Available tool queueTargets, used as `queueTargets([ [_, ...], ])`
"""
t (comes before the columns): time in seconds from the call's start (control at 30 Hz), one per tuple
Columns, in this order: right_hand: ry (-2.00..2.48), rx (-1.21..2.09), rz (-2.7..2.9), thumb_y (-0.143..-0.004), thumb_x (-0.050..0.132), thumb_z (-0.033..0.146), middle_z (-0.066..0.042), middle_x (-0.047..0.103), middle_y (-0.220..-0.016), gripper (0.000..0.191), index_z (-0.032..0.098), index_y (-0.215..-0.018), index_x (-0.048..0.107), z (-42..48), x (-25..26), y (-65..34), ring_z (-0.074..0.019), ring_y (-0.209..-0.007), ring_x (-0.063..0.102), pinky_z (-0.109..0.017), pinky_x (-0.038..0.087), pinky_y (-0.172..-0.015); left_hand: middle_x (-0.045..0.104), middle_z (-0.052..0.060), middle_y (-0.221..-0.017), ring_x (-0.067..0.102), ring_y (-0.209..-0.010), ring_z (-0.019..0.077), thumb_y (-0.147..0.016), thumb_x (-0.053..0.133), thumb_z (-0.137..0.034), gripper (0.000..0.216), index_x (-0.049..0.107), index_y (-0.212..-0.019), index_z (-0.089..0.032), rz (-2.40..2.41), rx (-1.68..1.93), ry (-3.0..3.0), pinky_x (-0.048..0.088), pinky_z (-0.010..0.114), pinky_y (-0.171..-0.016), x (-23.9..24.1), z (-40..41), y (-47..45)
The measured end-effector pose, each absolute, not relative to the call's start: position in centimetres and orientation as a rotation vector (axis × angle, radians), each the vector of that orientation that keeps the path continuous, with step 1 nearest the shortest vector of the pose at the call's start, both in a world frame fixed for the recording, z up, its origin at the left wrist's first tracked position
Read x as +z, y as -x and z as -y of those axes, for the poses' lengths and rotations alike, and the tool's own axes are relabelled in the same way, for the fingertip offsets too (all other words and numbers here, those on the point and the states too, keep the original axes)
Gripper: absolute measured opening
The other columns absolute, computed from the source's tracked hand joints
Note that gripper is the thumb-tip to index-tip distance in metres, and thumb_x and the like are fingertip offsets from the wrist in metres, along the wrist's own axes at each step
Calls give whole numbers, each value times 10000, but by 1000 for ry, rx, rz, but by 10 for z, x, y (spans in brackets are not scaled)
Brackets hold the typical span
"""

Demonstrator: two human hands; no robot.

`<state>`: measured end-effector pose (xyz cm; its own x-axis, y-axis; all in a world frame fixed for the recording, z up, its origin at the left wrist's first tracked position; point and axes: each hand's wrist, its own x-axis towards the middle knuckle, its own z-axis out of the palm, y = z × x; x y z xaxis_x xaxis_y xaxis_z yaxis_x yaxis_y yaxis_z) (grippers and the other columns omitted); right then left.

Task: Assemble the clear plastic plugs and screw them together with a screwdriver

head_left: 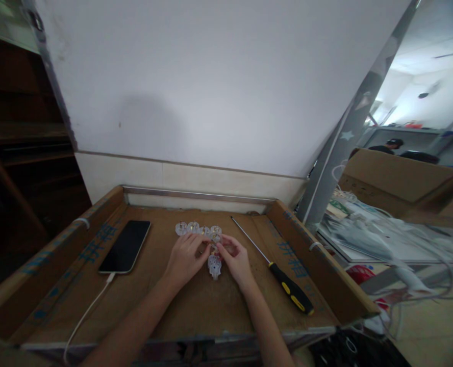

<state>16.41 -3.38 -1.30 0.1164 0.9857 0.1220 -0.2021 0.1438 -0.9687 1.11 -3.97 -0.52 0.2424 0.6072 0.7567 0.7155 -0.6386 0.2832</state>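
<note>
Near the middle of the cardboard-lined bench, my left hand (188, 256) and my right hand (235, 261) meet with fingertips pinched together. Between them is a small clear plastic part with metal bits (214, 246), partly covered by my fingers. Just below the fingertips sits a clear plug-shaped plastic housing (215, 267); whether it is joined to the pinched part I cannot tell. Beyond my hands, several round clear plastic pieces, one being the leftmost disc (181, 229), form a short row with metal contacts showing inside.
A screwdriver (291, 289) with a black and yellow handle lies to the right. On the left is a phone (125, 247) with a white cable (86, 313). Raised cardboard sides (322, 260) border the bench. A cardboard box (406, 178) and a person (391, 147) are farther right.
</note>
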Motion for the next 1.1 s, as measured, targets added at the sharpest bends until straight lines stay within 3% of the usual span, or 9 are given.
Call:
queueTargets([
  [0.23, 999, 1162, 1045, -483, 798, 414, -5, 640, -650, 490, 161, -880, 661, 33, -13, -165, -143, -529, 602, -241, 486, -450, 681, 18, -778, 612, -755, 194, -848, 544, -209, 70, 605, -813, -209, 1204, -1325, 2343, 461, 330, -711, -3, 40, -14],
  [0.47, 1041, 1018, 964, -541, 762, 468, -15, 633, -692, 551, 162, -974, 610, 31, -12, -172, -140, -535, 596, -195, 379, -366, 679, 34, -896, 596, -866, 198, -861, 498, -195, 179, 622, -988, -223, 1283, -1293, 2414, 455, 339, -796, -6, 39, -13],
  [0.63, 1068, 925, 929, -570, 748, 483, -21, 632, -723, 545, 169, -988, 594, 31, -13, -175, -129, -512, 575, -195, 348, -352, 678, 5, -854, 569, -850, 206, -811, 578, -230, 60, 637, -820, -236, 1337, -1057, 2676, 410, 365, -798, -8, 42, -14],
  [0.83, 1048, 910, 918, -573, 733, 511, -42, 641, -786, 563, 165, -997, 601, 28, -18, -175, -145, -540, 597, -249, 462, -429, 668, -6, -788, 583, -823, 194, -753, 591, -173, 55, 613, -742, -222, 1352, -1020, 2771, 385, 353, -798, -6, 48, -16],
  [1.1, 1053, 946, 902, -562, 730, 493, -33, 624, -800, 573, 166, -1014, 600, 26, -20, -174, -148, -515, 598, -279, 494, -435, 685, 4, -921, 580, -895, 204, -815, 566, -166, 133, 628, -907, -238, 1422, -1079, 2654, 385, 355, -808, -8, 38, -14],
])
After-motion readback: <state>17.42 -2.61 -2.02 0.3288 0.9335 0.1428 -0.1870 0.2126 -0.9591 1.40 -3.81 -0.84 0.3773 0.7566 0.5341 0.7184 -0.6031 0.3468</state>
